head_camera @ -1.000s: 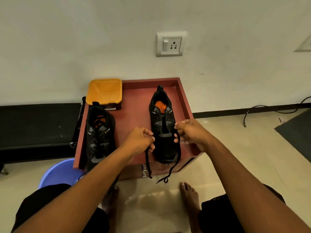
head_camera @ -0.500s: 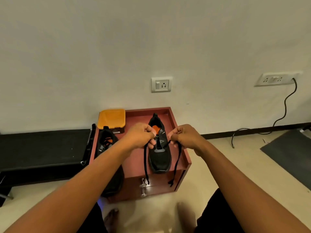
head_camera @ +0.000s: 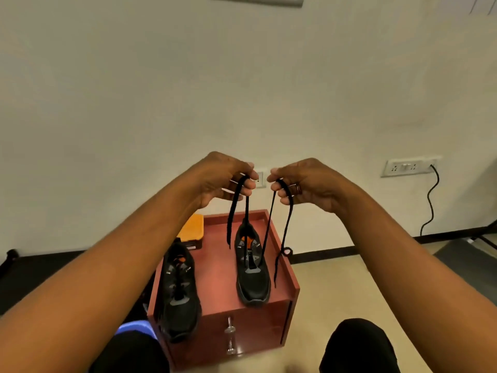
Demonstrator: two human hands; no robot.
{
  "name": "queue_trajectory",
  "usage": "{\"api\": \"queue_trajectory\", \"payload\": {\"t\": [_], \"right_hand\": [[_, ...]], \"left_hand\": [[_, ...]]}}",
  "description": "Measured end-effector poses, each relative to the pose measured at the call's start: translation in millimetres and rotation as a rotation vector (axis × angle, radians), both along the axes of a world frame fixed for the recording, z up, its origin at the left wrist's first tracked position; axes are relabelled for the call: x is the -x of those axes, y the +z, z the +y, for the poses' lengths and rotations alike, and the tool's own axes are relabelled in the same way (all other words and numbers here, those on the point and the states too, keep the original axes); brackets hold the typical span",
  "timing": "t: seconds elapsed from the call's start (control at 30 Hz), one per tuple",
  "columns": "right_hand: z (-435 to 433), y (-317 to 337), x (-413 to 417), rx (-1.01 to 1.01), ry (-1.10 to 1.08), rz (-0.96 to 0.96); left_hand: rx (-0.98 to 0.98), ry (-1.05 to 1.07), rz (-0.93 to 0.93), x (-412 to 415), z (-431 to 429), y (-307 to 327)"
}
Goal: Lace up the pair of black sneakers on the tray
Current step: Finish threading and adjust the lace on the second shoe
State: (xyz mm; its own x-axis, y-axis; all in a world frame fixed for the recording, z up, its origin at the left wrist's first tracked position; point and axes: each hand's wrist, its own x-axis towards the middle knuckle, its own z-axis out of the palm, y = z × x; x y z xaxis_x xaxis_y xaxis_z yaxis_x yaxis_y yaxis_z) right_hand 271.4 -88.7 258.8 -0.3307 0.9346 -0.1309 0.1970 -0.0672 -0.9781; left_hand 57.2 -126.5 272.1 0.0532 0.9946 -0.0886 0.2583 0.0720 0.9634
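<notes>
Two black sneakers with orange insoles stand on a reddish-brown tray-topped cabinet [head_camera: 223,275]. The right sneaker [head_camera: 252,273] sits mid-tray, toe toward me; the left sneaker [head_camera: 178,294] overhangs the tray's left front edge. My left hand [head_camera: 224,179] and my right hand [head_camera: 301,184] are raised high above the right sneaker. Each pinches one half of its black lace [head_camera: 266,238]. Both lace halves run taut down to the shoe, and their loose ends dangle from my fingers.
An orange-lidded box [head_camera: 192,231] sits at the tray's back left corner. A blue tub [head_camera: 134,328] shows under my left arm. Wall sockets [head_camera: 408,166] with a black cable are at the right. A dark mat [head_camera: 468,262] lies on the floor at right.
Both hands have risen from the shoe's eyelets to well above it, drawing the lace halves up and taut. The camera has tilted upward.
</notes>
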Motion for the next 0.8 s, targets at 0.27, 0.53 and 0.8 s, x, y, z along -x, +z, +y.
{"api": "queue_trajectory", "payload": {"t": [0.27, 0.53, 0.8], "right_hand": [[-7.1, 93.6, -4.6, -0.095, 0.032, 0.248], [-27.5, 146.0, -13.9, -0.107, 0.186, 0.463], [-25.5, 141.1, -3.4, -0.401, 0.164, 0.370]], "left_hand": [[-0.169, 0.022, -0.051, -0.6, -13.8, 86.2], [-0.229, -0.013, -0.159, 3.4, -26.9, 128.5], [-0.369, -0.041, -0.147, 3.7, -22.5, 118.5]]}}
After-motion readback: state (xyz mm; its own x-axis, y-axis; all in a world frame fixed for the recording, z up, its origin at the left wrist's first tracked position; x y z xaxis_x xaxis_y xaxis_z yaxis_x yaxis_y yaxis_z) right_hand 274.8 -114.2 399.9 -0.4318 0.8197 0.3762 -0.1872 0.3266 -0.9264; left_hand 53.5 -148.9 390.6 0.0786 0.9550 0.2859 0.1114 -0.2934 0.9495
